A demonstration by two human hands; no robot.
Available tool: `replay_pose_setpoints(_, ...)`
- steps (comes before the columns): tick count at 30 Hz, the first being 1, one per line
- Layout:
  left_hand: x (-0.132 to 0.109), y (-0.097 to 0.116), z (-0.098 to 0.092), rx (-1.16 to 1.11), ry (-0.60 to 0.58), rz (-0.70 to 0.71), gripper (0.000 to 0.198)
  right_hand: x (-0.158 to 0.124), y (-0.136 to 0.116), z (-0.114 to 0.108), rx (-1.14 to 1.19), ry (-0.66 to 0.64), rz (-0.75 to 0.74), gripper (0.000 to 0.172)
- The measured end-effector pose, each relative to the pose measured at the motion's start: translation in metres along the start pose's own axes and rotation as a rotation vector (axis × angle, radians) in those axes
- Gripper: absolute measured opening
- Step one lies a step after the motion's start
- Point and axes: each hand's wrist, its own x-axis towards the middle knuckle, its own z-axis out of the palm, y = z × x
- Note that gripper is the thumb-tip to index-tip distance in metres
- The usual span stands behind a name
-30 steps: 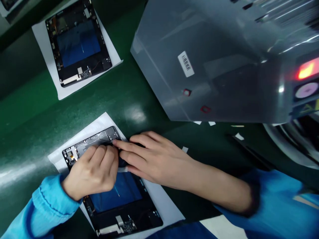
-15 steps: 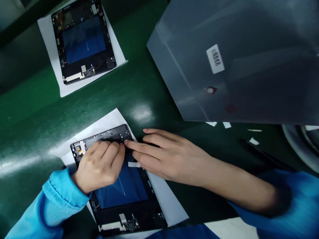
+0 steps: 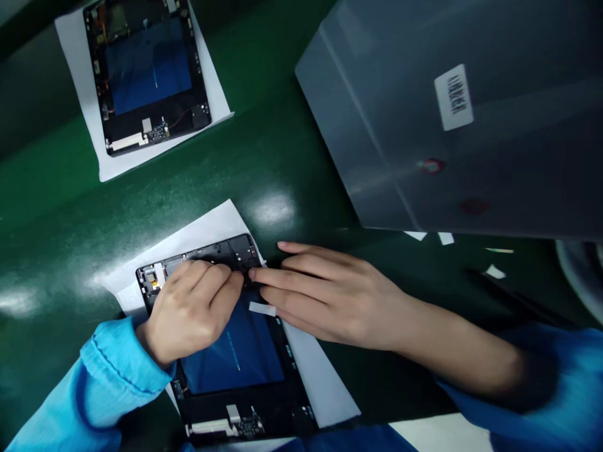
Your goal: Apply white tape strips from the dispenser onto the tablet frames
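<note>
My curled left hand (image 3: 193, 314), grip unclear, and flat-fingered right hand (image 3: 330, 295) press the open black blue-panelled tablet (image 3: 245, 358), seemingly light, fragile, best held by its edges.

Green bench (image 3: 264, 144) carries white sheets (image 3: 211, 226), grey box (image 3: 400, 94), paper scraps (image 3: 494, 272).

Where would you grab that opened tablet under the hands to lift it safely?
Probably by the black frame along its long edges, from the near end: the tablet lies flat on white paper, insides bare, and the left hand and right hand cover its far end.
</note>
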Motion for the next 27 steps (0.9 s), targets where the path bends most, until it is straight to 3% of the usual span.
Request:
replay_pose_setpoints(8, 0.003, 0.005, 0.002, -0.123, -0.005, -0.103, 0.013, 0.001, 0.003, 0.001, 0.061, 0.047, 0.031, 0.012)
replay_pose_setpoints(14, 0.006, 0.006, 0.002, -0.171, -0.025, -0.095, 0.013, 0.002, 0.004, 0.001, 0.053, 0.073, 0.038, 0.013)
replay_pose_setpoints(27, 0.01, 0.005, 0.0, -0.41, -0.008, -0.245, 0.012, 0.003, 0.004, 0.001, 0.007, 0.053, 0.018, 0.016)
